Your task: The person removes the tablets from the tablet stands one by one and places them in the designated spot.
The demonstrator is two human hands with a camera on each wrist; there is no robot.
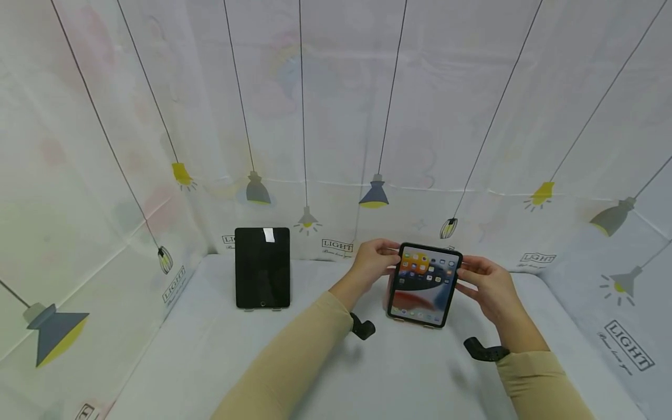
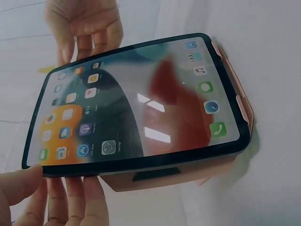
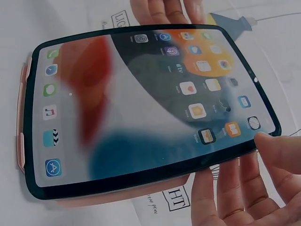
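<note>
Your lit tablet [image 1: 424, 284] sits on its pink stand [image 2: 217, 166] on the desk [image 1: 210, 356], long side going up and top tipped a bit right, between your left hand [image 1: 369, 262] and right hand [image 1: 489, 284], each pinching a side near the top.

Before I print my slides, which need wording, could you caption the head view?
Left and right hands hold a lit tablet; a dark tablet stands to the left.

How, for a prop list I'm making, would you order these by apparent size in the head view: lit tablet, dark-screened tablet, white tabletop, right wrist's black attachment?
1. White tabletop
2. Lit tablet and dark-screened tablet: too alike to rank
3. Right wrist's black attachment
</note>
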